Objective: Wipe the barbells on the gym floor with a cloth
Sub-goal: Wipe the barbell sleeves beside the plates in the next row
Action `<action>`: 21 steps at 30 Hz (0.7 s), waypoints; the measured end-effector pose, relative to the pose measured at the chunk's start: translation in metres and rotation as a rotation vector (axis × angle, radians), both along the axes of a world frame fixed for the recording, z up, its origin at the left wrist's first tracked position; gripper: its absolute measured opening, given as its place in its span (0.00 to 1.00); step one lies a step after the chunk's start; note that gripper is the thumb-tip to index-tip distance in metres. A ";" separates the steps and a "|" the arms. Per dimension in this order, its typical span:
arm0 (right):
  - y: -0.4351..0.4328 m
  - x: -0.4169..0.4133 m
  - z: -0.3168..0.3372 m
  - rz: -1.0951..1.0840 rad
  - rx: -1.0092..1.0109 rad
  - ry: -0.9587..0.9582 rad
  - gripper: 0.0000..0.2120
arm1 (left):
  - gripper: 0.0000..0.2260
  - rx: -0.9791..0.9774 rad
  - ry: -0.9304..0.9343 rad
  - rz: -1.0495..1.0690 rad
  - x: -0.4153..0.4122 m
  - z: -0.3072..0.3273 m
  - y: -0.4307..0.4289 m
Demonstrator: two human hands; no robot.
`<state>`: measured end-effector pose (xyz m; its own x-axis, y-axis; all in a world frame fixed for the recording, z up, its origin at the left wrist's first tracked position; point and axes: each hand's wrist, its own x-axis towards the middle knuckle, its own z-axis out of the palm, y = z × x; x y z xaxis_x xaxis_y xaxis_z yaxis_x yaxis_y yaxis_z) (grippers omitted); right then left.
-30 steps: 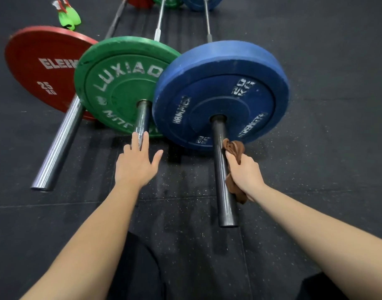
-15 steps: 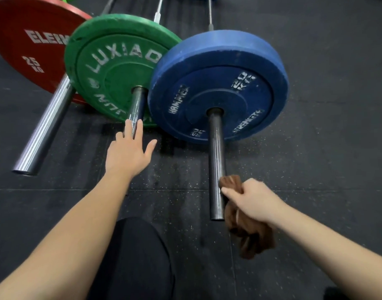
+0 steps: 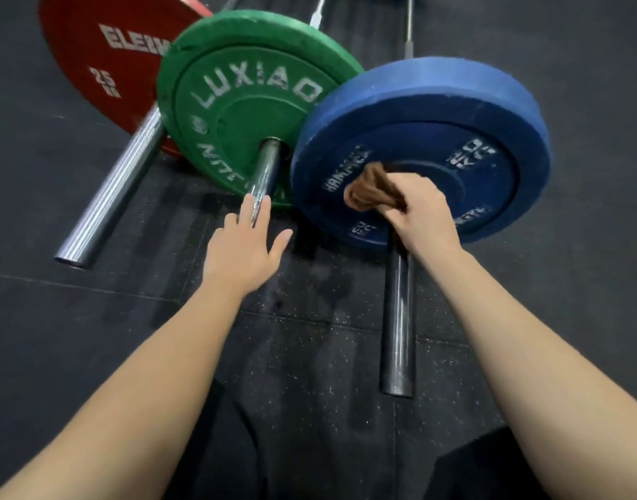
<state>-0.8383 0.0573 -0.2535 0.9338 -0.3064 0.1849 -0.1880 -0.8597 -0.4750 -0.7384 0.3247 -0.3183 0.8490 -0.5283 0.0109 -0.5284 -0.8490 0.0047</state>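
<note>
Right hand [image 3: 416, 207] grips brown cloth [image 3: 367, 189] against blue plate's [image 3: 490, 102] bar [image 3: 398, 319]

On the gym floor [image 3: 562, 319], the middle barbell [image 3: 264, 171] lies between the left barbell [image 3: 111, 196] and right barbell [image 3: 398, 319], each partly covering its left neighbour.

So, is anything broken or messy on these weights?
Nothing is spilled or broken. The green plate has little nicks on its rim, and the blue plate has scuffed, faded white lettering, so both look well used. The right hand grips the brown cloth at the blue plate's hub.
</note>
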 end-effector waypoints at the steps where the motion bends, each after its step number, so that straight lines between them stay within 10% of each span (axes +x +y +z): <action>1: -0.004 0.005 -0.014 0.028 -0.091 0.087 0.12 | 0.34 -0.002 0.000 0.000 0.000 0.000 0.000; 8: -0.006 0.019 -0.042 -0.060 -0.474 0.347 0.39 | 0.35 -0.001 -0.018 0.004 0.003 -0.003 0.000; 15: 0.011 0.020 -0.044 -0.170 -0.548 0.379 0.18 | 0.36 -0.001 -0.026 -0.002 0.004 -0.005 0.000; 21: 0.023 0.002 -0.033 -0.093 -0.613 0.519 0.21 | 0.36 -0.012 -0.021 0.000 0.003 -0.004 0.001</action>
